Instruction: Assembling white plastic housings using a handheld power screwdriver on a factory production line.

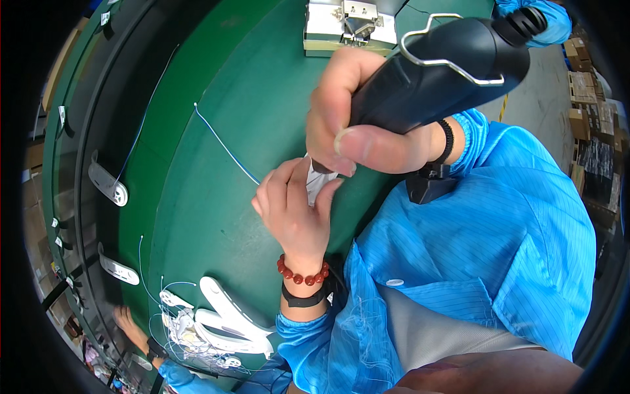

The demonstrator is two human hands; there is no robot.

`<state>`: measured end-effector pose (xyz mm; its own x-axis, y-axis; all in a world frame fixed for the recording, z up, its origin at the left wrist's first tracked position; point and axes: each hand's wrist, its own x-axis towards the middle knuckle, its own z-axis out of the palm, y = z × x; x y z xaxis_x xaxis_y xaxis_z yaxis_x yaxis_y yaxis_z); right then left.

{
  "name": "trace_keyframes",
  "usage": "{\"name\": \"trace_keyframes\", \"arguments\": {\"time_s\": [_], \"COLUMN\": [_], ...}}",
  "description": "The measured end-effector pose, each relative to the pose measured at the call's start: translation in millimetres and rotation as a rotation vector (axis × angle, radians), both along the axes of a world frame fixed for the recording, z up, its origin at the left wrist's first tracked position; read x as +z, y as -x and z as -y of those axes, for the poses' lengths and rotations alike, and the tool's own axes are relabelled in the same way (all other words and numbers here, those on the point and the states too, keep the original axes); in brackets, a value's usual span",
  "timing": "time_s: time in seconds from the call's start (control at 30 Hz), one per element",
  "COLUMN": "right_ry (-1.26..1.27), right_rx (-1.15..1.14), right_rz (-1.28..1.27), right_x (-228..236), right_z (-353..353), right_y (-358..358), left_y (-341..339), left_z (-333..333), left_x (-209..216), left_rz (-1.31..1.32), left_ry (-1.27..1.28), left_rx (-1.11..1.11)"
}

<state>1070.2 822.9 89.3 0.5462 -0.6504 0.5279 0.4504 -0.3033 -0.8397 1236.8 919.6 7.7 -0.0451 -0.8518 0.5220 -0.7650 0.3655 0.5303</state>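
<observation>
A person in a blue striped smock (472, 223) works at a smooth green worktable (223, 223). The right hand (377, 148), its fingers curled closed, grips a black, bottle-shaped powered screwdriver with a silver wire hanger (433, 72), nose slanting down. Below the nose, the left hand (292, 207), fingers bent and nearly closed, pinches 1 small white part, apparently plastic (318, 184), mostly hidden. A thin blue-and-white cable (226, 150) stretches leftward from those fingers. Whether nose and part touch, I cannot tell. Good handling here calls for a firm pinch, fingertips clear of the nose, the screwdriver square to the part, and steady, light pressure.
</observation>
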Motion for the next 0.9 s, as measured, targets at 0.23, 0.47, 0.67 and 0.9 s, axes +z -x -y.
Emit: {"name": "trace_keyframes", "arguments": {"time_s": [0.23, 0.47, 0.67, 0.9], "right_ry": [-0.013, -0.034, -0.029, -0.076], "right_rx": [-0.053, -0.033, -0.045, -0.018], "right_rz": [-0.089, -0.137, -0.169, -0.138], "right_x": [0.6, -2.5, -8.0, -15.7], "right_z": [-0.4, -5.7, -5.0, -6.5], "right_y": [9.8, 8.5, 4.1, 0.0], "left_y": [-1.6, -2.5, -5.4, -8.3], "left_z": [-1.3, -4.5, -5.9, -6.2], "left_x": [0.1, -0.7, -2.9, -3.3], "left_rz": [0.073, 0.087, 0.083, 0.087], "left_ry": [-0.041, -0.024, -0.044, -0.054], "left_rx": [-0.062, -0.055, -0.051, -0.045]}}
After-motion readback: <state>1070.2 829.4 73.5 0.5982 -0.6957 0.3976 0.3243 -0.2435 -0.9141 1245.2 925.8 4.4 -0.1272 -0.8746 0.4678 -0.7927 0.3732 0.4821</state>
